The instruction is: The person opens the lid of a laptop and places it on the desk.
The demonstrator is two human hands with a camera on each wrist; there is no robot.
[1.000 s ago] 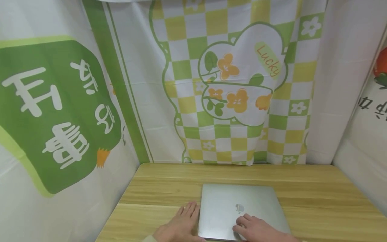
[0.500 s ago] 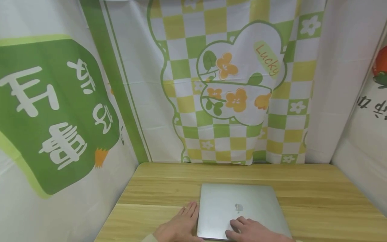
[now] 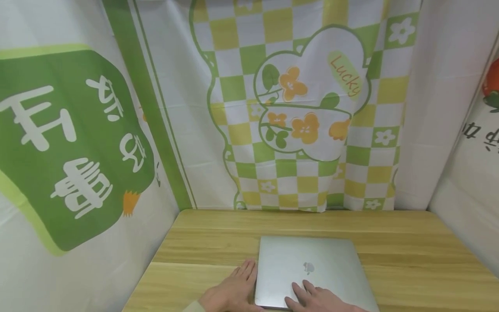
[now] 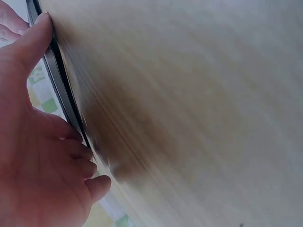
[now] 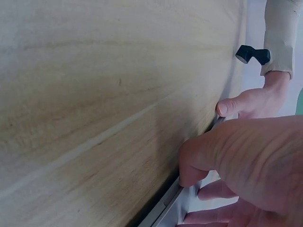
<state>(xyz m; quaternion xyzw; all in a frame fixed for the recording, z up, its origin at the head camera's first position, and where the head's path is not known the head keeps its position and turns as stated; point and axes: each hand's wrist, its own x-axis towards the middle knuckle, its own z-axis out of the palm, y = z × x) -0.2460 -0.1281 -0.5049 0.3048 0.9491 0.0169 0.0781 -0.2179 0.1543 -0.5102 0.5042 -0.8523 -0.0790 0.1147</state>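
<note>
A closed silver laptop with an apple logo lies flat near the table's front. Along its left side rests my left hand, fingers extended; in the left wrist view the left thumb touches the front corner. My right hand lies over the lid near the front edge, its fingers spread on the surface. Seen from the right wrist, the bent right thumb is against the laptop's front edge, by a shallow notch, while the other fingers are on the lid side.
The laptop sits on a wood-grain table. Behind it hangs a green and yellow checked cloth; white printed cloths flank both sides. A small black device is on the left sleeve.
My right hand has slid slightly left over the lid, and its fingers have spread and straightened from a more curled pose. The left hand and the laptop stay almost still.
</note>
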